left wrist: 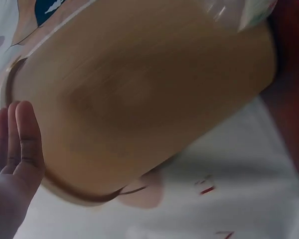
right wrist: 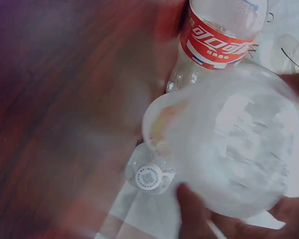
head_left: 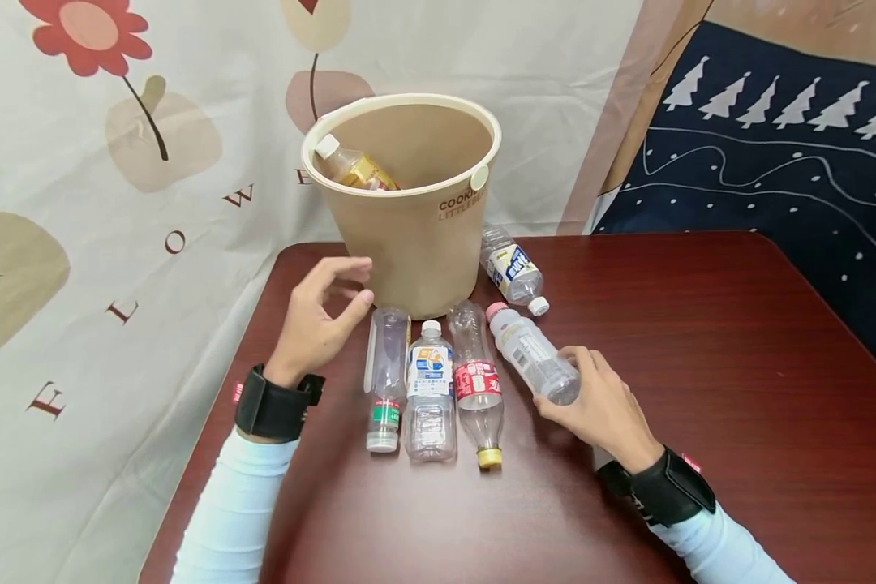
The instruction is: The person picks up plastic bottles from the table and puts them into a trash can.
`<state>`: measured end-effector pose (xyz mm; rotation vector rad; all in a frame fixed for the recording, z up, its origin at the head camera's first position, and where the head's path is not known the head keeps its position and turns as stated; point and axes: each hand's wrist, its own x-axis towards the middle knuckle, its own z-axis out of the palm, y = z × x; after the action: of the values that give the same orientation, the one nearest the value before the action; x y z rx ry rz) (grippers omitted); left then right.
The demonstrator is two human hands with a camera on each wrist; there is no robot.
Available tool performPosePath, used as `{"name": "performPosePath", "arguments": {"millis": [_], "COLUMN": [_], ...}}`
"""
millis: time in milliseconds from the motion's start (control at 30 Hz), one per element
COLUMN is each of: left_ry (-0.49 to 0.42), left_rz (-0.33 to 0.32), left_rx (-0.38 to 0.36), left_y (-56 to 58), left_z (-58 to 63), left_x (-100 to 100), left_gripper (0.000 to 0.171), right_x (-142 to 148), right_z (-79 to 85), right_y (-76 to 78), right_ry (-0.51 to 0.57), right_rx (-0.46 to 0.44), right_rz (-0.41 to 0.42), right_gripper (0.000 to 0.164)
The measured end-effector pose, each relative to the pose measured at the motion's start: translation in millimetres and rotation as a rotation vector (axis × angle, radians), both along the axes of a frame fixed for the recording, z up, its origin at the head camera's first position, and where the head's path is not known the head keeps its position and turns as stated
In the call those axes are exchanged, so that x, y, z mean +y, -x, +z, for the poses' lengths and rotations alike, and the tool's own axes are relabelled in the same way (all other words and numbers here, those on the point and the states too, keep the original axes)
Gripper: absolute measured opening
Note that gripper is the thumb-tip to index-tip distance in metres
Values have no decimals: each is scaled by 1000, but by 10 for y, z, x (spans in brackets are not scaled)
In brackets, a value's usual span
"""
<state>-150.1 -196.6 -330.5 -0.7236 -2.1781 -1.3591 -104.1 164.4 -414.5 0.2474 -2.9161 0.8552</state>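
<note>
My right hand (head_left: 602, 401) grips a clear plastic bottle with a pink cap (head_left: 533, 349) near its base, the cap pointing away toward the bin. In the right wrist view the round base of this bottle (right wrist: 244, 144) fills much of the picture; whether it touches the table cannot be told. My left hand (head_left: 317, 320) holds nothing and hovers beside the beige bin (head_left: 416, 251), fingers slightly bent. Inside the bin leans a bottle with a yellow label (head_left: 365, 172). A cola bottle with a red label (head_left: 478, 379) lies left of the gripped bottle.
Left of the cola bottle lie a bottle with a blue-and-white label (head_left: 431, 405) and a slim one with a green label (head_left: 385, 412). Another bottle with a white cap (head_left: 513, 268) lies against the bin's right side. A reddish-brown table (head_left: 701, 349) carries everything; patterned cloth (head_left: 212, 268) hangs behind.
</note>
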Motion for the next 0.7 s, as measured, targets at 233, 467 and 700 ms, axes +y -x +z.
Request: {"name": "performPosePath", "arguments": {"millis": [233,467,700], "left_ry": [-6,-53,-121], "left_rz": [-7,-57,-124], "left_rx": [-125,-201,-259], "left_y": [-79,-99,-83], "left_z": [-319,-449,-500], "left_x": [56,82,188], "left_gripper": [38,37,41], "right_x": [57,159,269], "right_z": [35,119,317], "right_y": [16,57,63], "right_ry": [187,295,562], "right_rx": [252,401,295], "right_rz": [-55,-38,20], "right_gripper": [61,58,54]}}
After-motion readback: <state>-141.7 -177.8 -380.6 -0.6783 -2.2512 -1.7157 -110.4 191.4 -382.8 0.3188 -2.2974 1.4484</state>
